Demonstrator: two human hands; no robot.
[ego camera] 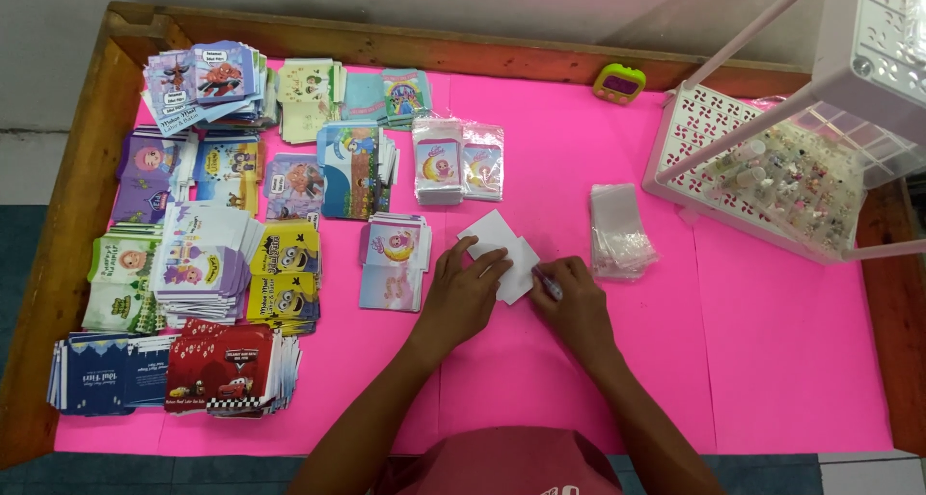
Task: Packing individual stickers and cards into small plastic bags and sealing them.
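head view: bright pink paper-covered desk (772, 360) with raised brown wooden rim (77, 196); left hand (461, 297) spread flat on white paper cards (502, 249), right hand (576, 302) pinching small pen (548, 284); bare pink right of hands.

- A wooden-rimmed table (87, 181) covered with a pink sheet (772, 360).
- White cards (502, 249) lie under the fingertips (497, 261).
- Stacks of cartoon-printed envelopes (227, 263) spread beyond the left-hand fingers.
- Clear plastic sleeves (619, 230) lie just past the right-hand fingers.
- A white plastic rack (762, 167) and a small green timer (618, 83) stand farther off.
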